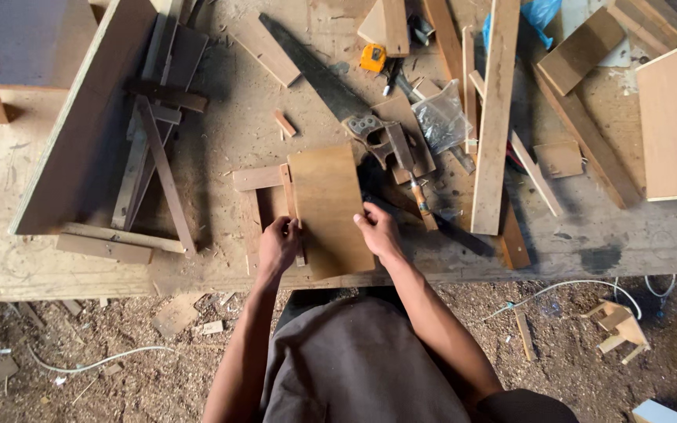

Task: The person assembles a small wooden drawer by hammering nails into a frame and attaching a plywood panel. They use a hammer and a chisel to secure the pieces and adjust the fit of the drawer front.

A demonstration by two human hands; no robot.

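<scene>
Cluttered workbench (33, 258): handsaw (331, 90), chisel (413, 184) beside held plywood panel (331, 207).

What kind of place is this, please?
Most likely a woodworking shop: a handsaw lies on the rough workbench, both hands hold a plywood panel, and sawdust covers the floor.

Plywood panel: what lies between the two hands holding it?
Head view: only the panel's bare face lies between left hand and right hand.

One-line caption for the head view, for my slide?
Both hands, left hand and right hand, grip a plywood panel on a cluttered workbench.
</scene>
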